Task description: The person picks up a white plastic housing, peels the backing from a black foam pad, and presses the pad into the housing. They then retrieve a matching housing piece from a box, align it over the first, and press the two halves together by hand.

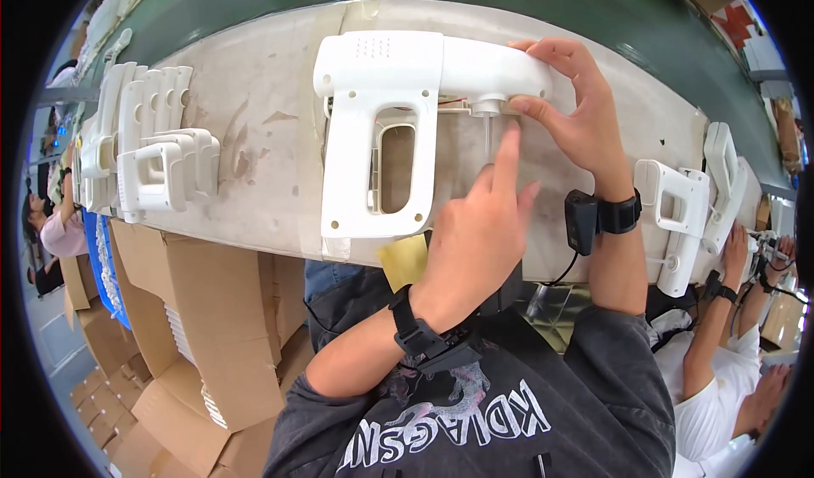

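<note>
The right hand [570, 109] is curled around the rounded right end of a white plastic gun-shaped housing [381, 130], thumb beneath and fingers over the top, grasping it. The left hand [479, 224] comes up from below with its index finger stretched out, the tip touching a thin clear tube [489, 135] that hangs down from the underside of the housing; the other fingers are loosely bent and grip nothing. Both wrists wear black straps, and a small black device [582, 221] sits just beside the right wrist with a cable trailing down.

The housing lies flat on a pale, scuffed workbench [254, 113], its barrel along the top and its hollow grip pointing toward the person. A yellow tag [405, 260] sticks out at the bench edge just under the grip.

At the left end of the bench a row of similar white housings [148, 147] stands packed side by side. On the right end more white housing shells [691, 211] lie near a co-worker's arms [721, 325].

Below the bench on the left stand open cardboard boxes [195, 334]; one shows stacked white parts [182, 334] at its edge, though what they are is too small to tell. A blue bin [103, 266] sits beside them, its contents unclear. A dark green conveyor belt [475, 3] runs behind the bench.
</note>
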Motion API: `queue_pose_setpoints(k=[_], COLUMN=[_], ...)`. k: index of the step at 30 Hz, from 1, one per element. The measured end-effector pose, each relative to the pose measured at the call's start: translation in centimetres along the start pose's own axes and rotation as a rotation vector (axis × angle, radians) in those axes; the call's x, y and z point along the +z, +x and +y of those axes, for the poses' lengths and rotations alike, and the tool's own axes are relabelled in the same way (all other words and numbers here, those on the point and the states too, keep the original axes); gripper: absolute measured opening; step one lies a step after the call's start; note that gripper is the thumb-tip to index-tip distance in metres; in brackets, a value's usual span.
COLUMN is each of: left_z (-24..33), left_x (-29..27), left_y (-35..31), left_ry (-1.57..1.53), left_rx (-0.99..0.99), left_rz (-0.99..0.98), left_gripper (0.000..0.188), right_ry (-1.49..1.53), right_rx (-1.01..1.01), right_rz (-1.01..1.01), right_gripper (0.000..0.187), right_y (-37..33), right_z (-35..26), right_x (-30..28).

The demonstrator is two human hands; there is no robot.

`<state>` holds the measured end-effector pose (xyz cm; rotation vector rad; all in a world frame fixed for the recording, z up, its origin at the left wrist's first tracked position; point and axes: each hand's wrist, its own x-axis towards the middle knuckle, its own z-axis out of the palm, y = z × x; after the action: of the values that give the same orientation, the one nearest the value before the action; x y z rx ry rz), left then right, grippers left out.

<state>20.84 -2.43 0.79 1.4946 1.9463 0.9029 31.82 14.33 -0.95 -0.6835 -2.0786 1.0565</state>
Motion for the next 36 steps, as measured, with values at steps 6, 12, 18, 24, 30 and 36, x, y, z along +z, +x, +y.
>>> queue_pose_setpoints(k=[6, 12, 18, 24, 30, 36], left_z=[0.8, 2.0, -0.3, 0.1, -0.5, -2.5], left_x=[1.9, 1.0, -0.1, 0.0, 0.0, 0.3], left_y=[2.2, 2.1, 1.3, 1.8, 2.2, 4.2], left_ry=[-0.102, 0.164, 0.507, 0.320, 0.338, 0.002], left_rx=[0.277, 0.361, 0.327, 0.236, 0.284, 0.174], left_rz=[0.160, 0.030, -0.039, 0.017, 0.109, 0.312], left_gripper=[0.027, 0.021, 0.069, 0.073, 0.061, 0.034], right_ry=[0.017, 0.029, 0.007, -0.082, -0.070, -0.029], right_rx=[-0.021, -0.028, -0.080, -0.040, -0.034, -0.012], right_rz=[0.060, 0.112, 0.095, 0.099, 0.100, 0.113], right_gripper=[0.051, 0.050, 0.051, 0.050, 0.050, 0.049], right_y=[0.3, 0.2, 0.3, 0.2, 0.2, 0.3], right_z=[-0.6, 0.2, -0.2, -0.4, -0.2, -0.3], right_x=[0.5, -1.5, -0.7, -0.1, 0.0, 0.3])
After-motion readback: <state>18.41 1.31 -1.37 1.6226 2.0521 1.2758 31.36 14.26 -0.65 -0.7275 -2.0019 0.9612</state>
